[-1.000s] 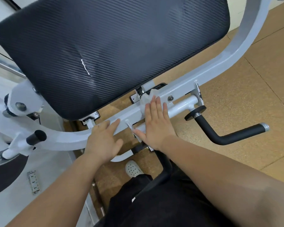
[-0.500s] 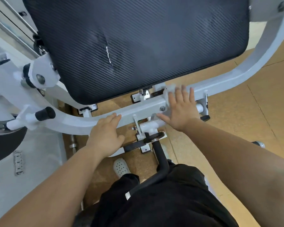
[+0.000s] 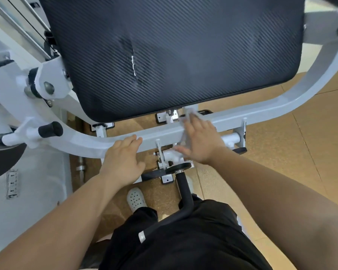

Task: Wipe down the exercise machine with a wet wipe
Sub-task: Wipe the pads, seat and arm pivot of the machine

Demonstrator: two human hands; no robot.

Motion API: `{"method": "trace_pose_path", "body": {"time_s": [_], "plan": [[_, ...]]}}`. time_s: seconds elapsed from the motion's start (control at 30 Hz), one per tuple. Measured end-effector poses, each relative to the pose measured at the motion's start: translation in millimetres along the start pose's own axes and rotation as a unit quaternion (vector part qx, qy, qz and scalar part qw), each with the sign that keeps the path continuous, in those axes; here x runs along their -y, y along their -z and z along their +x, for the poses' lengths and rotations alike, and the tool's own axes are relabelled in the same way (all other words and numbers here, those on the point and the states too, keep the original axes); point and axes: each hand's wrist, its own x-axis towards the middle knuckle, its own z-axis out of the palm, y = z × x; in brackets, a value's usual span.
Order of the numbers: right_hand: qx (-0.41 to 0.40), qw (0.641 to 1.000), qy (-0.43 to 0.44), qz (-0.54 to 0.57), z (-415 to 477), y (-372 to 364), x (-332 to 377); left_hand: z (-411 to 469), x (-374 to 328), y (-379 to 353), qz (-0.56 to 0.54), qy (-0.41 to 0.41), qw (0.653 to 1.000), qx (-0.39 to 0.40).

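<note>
White-painted steel forms the exercise machine's curved bar (image 3: 82, 143), which runs left to right across the scene below a big black ribbed pad (image 3: 174, 55). The pad has a small white tear (image 3: 133, 65) left of its middle. At the left, a black-capped peg (image 3: 50, 129) sticks out of the bar. The left hand (image 3: 123, 162) rests on the bar's near edge, fingers loose and fairly straight, holding nothing. Nearer the person, a pale perforated shoe (image 3: 136, 198) stands on the tan floor (image 3: 281, 152). Just right of the left hand, the right hand (image 3: 201, 141), slightly blurred, lies flat on the bar with fingers extended, pressing the wet wipe (image 3: 189, 114) against the metal. The wipe's white edge shows past the fingertips, close under the pad. A black handle (image 3: 184, 190) reaches from below that hand toward the person's dark shorts (image 3: 183, 240).
</note>
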Motion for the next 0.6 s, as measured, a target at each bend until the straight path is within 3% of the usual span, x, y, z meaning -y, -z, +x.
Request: {"method": "trace_pose_path", "body": {"time_s": [0.13,0.33,0.5,0.6], "plan": [[0.000,0.996,-0.093,0.000,-9,-1,-11,-1,9,-3,-0.014,-0.009,1.000,0.000],[-0.009,0.996,0.029,0.083,-9,-17,104,0,16,-5,-0.031,-0.018,0.999,-0.002],[-0.032,0.973,-0.112,0.197,-5,-28,135,5,31,1,-0.069,-0.038,0.997,0.001],[-0.061,0.927,-0.225,0.292,3,-24,127,5,36,2,-0.078,-0.051,0.996,0.007]]}}
